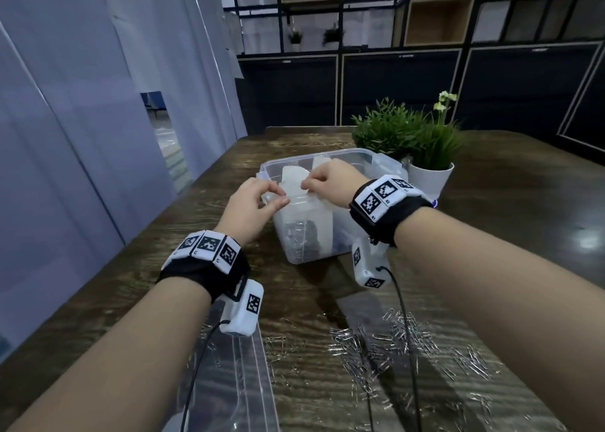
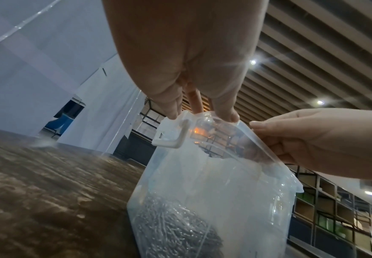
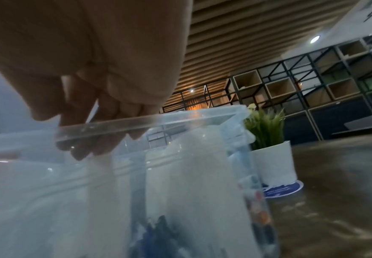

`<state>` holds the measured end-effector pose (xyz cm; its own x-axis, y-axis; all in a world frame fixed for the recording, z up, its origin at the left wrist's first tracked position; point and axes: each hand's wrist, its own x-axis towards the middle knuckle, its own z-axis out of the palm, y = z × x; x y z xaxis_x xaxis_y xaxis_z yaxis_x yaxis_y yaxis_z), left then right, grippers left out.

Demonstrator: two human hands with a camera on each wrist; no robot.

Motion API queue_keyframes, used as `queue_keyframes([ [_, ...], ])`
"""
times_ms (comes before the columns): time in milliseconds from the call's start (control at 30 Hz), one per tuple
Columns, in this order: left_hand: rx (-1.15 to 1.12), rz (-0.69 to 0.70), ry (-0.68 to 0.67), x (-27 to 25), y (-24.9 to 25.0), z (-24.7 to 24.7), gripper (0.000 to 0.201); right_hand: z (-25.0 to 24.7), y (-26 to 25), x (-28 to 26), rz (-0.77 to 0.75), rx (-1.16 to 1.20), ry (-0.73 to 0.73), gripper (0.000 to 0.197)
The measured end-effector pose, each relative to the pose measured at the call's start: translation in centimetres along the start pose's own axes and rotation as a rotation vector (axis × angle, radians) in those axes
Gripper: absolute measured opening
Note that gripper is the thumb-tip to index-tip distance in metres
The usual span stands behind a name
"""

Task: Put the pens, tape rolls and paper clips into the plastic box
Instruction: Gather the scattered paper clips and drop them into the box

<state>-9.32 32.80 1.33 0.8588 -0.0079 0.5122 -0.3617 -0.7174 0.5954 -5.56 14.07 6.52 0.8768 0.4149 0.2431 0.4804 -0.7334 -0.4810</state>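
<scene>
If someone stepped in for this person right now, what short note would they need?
Left hand and right hand each pinch the top edge of a clear bag standing in the box. The bag already holds a heap of clips. Many loose clips still lie on the table near the person. Another bag lies flat there too. Left: gather the loose clips into the box. Pens and tape rolls cannot be made out for sure.

Right hand fills the top left, fingers curled down over the near rim of the plastic box. White, blurry shapes show through the clear wall. Beyond, a potted plant stands on the wooden table, just beside the box.
</scene>
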Motion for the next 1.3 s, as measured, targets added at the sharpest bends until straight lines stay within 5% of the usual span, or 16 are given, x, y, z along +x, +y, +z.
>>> queue_keyframes([
  [367,-0.022,0.056,-0.144,-1.8,9.1,5.4,0.013,-6.0,6.1,-10.8,0.068,-0.046,0.028,0.029],
  [500,0.002,0.04,-0.319,-3.1,12.3,7.0,0.053,-8.2,7.2,-15.6,0.149,0.001,0.051,0.055],
  [633,-0.046,-0.057,-0.202,-6.8,14.0,7.3,0.067,-8.5,8.2,-21.1,0.166,-0.011,0.137,0.062],
  [700,0.049,-0.18,-0.283,-9.1,13.6,7.6,0.069,-7.5,8.6,-23.6,0.242,-0.042,0.017,0.067],
  [867,0.34,-0.37,-0.754,-13.6,12.4,8.2,0.107,-4.2,9.6,-28.7,0.45,-0.145,-0.509,0.099],
  [1067,0.468,-0.351,-0.789,-14.8,13.2,8.9,0.087,-2.7,10.5,-28.0,0.428,-0.224,-0.44,0.08],
  [1300,0.501,-0.355,-0.796,-12.3,13.2,9.9,0.055,-2.0,13.3,-23.6,0.431,-0.17,-0.356,0.082],
])
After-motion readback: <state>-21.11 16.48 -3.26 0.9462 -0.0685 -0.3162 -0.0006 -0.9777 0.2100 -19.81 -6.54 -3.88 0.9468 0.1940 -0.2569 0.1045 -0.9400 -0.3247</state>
